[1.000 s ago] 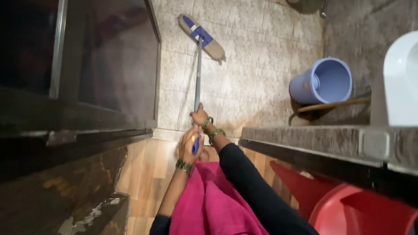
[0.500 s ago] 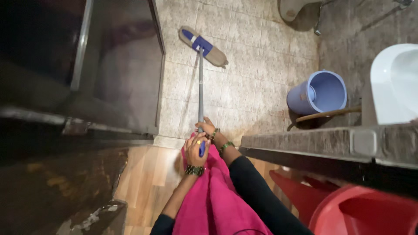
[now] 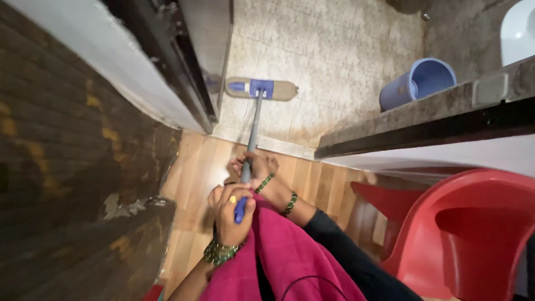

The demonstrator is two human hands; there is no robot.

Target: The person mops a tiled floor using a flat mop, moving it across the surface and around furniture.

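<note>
I hold a flat mop with both hands. Its grey handle (image 3: pixel 253 125) runs from my hands out to the tan and blue mop head (image 3: pixel 262 89), which lies flat on the beige tiled floor (image 3: pixel 329 61) just past the doorway. My left hand (image 3: pixel 229 209), with a ring and green bangles, grips the blue end of the handle close to my body. A little further up the handle, my right hand (image 3: pixel 257 168) is wrapped around it above the wooden floor (image 3: pixel 200 167). A pink cloth (image 3: pixel 284 256) hangs over my front.
A lilac bucket (image 3: pixel 418 83) stands on the tiles at the right, behind a dark stone door frame (image 3: pixel 423 111). A red plastic chair (image 3: pixel 468 228) is at the lower right. A dark door (image 3: pixel 184 72) and a brown wall (image 3: pixel 67 156) fill the left. A white basin (image 3: pixel 518 28) shows at top right.
The mop head has been pulled back toward the doorway and turned level. My hands have moved back over the wooden floor, and the view has tilted.
</note>
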